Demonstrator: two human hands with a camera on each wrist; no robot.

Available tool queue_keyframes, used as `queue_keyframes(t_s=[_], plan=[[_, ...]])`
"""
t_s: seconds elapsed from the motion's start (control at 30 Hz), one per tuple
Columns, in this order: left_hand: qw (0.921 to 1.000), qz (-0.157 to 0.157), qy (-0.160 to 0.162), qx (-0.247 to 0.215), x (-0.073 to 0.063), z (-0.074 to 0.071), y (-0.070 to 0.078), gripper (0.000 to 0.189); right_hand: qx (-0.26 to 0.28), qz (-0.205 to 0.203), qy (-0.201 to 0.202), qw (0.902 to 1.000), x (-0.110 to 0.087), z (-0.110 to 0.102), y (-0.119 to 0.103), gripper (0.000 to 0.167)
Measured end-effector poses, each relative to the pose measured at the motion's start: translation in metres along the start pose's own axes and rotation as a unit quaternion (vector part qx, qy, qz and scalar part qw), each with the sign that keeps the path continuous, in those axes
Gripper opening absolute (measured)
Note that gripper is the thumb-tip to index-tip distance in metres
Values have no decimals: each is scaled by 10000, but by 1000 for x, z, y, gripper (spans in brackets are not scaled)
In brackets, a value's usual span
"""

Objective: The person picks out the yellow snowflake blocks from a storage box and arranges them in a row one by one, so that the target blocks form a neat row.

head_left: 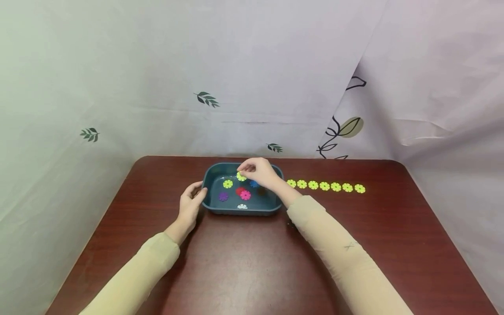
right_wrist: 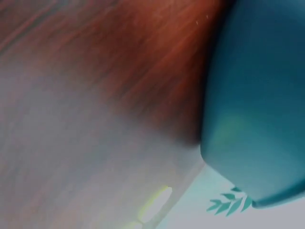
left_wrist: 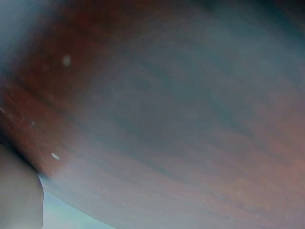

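Observation:
A dark blue-green plastic tray [head_left: 220, 211] stands on the table. My left hand [head_left: 189, 206] grips its left side, thumb at the rim. Over the tray's far part, my right hand [head_left: 260, 171] pinches a yellow flower-shaped disc [head_left: 241, 176] between thumb and fingers. Inside lie another yellow disc [head_left: 227, 184], a purple disc [head_left: 223, 197], a pink disc [head_left: 245, 195] partly over a red disc [head_left: 238, 190], a blue disc [head_left: 253, 184] partly hidden by the right hand, and a white disc [head_left: 242, 206]. The right wrist view shows the tray's outer wall [right_wrist: 252, 105].
Right of the tray, several yellow discs [head_left: 324, 186] lie in a straight row on the brown wooden table [head_left: 252, 262]. The right forearm passes near the row's left end. A pale cloth [head_left: 236, 122] with leaf prints hangs behind the table. The left wrist view is mostly blurred tabletop.

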State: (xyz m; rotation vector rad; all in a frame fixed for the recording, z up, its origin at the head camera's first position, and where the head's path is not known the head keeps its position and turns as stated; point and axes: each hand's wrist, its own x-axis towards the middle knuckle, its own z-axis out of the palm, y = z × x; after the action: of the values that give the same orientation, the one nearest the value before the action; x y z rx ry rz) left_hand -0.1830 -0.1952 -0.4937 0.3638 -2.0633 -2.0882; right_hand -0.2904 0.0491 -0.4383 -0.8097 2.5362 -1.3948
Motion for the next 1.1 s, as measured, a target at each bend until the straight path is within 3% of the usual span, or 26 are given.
queue_keyframes(t_s=[0.67,1.1], plan=[[10000,21,-17,-21,-1,-1,0,38,481,60,931,9945,-36,-54,-9,18],[9999,-63,-73,115,-3,-2,1,38,860,392,1307,9869,-62,-85,-19,19]])
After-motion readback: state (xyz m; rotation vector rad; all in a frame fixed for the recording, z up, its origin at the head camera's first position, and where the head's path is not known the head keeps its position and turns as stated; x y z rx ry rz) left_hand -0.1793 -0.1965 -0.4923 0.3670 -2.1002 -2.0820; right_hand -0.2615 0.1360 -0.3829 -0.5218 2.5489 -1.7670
